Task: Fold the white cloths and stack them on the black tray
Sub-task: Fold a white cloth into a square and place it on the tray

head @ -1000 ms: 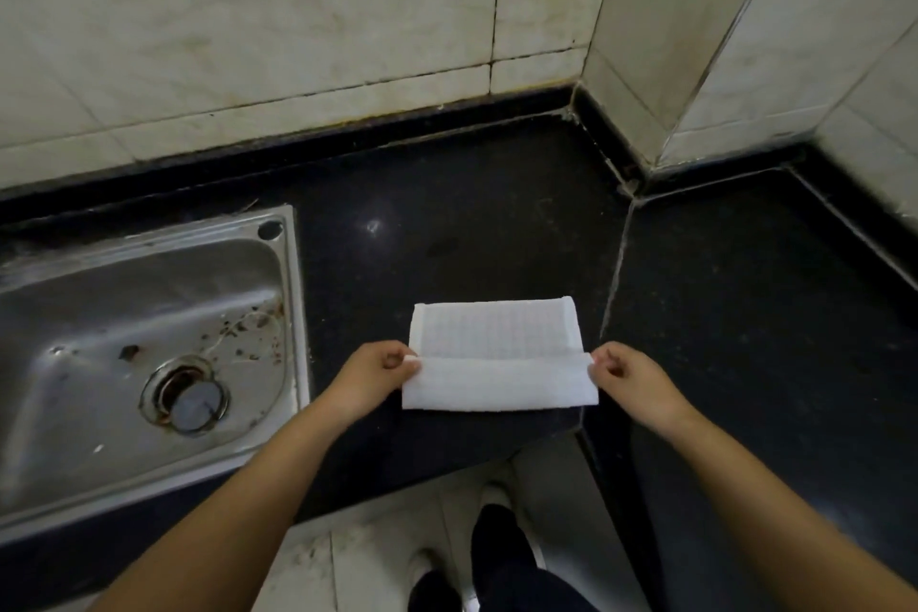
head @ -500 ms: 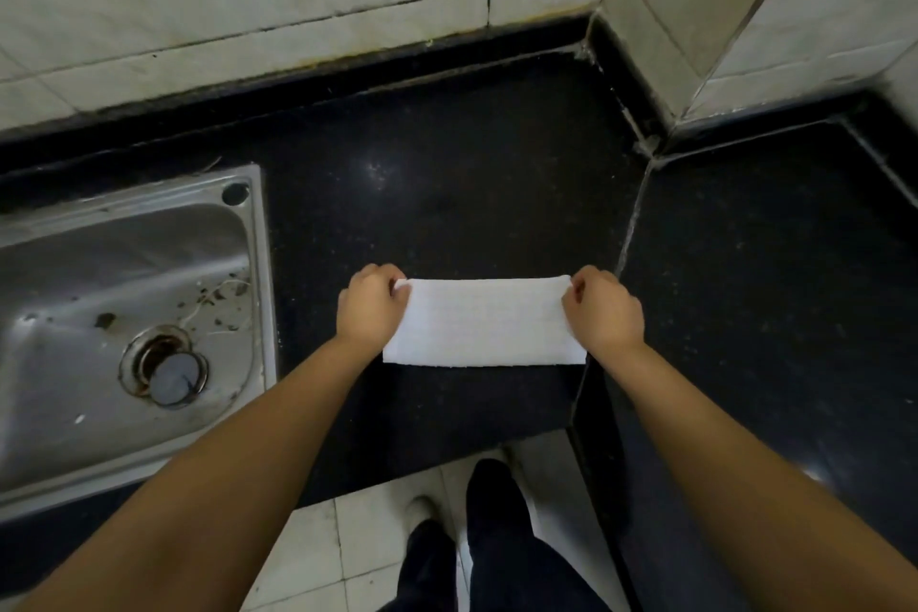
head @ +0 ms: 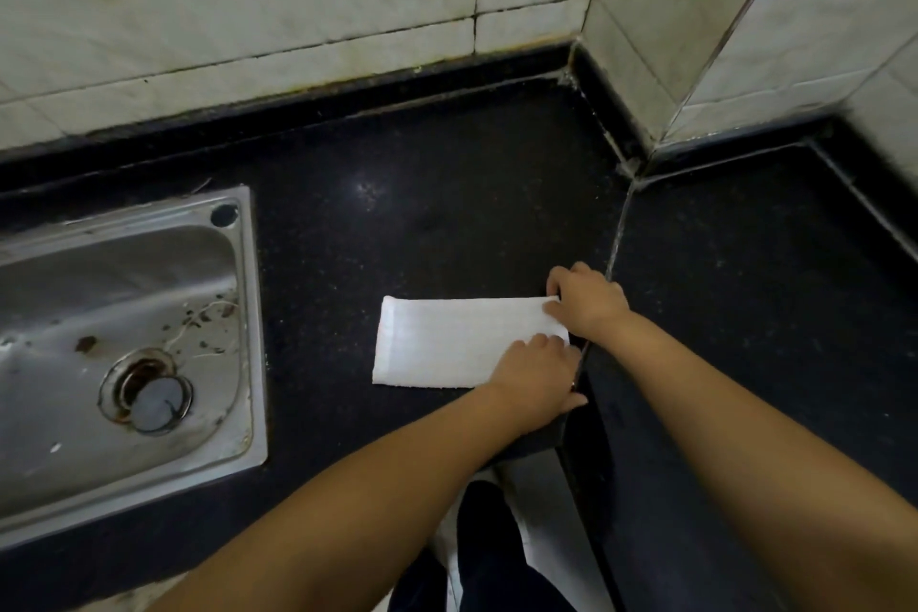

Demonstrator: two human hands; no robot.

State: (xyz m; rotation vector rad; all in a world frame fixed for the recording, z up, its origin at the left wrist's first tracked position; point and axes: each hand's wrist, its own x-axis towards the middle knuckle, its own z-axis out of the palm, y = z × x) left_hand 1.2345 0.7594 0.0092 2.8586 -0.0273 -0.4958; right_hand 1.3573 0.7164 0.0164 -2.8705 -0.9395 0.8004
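A white cloth [head: 457, 340], folded into a long strip, lies flat on the black counter [head: 422, 224] near its front edge. My right hand [head: 588, 301] pinches the cloth's far right corner with curled fingers. My left hand [head: 539, 375] reaches across and holds the near right corner, fingers curled onto the cloth and thumb stretched out along the counter edge. The cloth's left end lies free. No black tray is in view.
A steel sink [head: 251, 313] with a drain [head: 146, 393] is set into the counter at the left. Tiled walls [head: 298, 5] close the back and the right corner. A second black counter slab [head: 745, 313] runs along the right. The floor and my feet show below.
The cloth's near half was folded up to make a narrow strip. My left hand then left the left end and crossed to the right end, beside my right hand.
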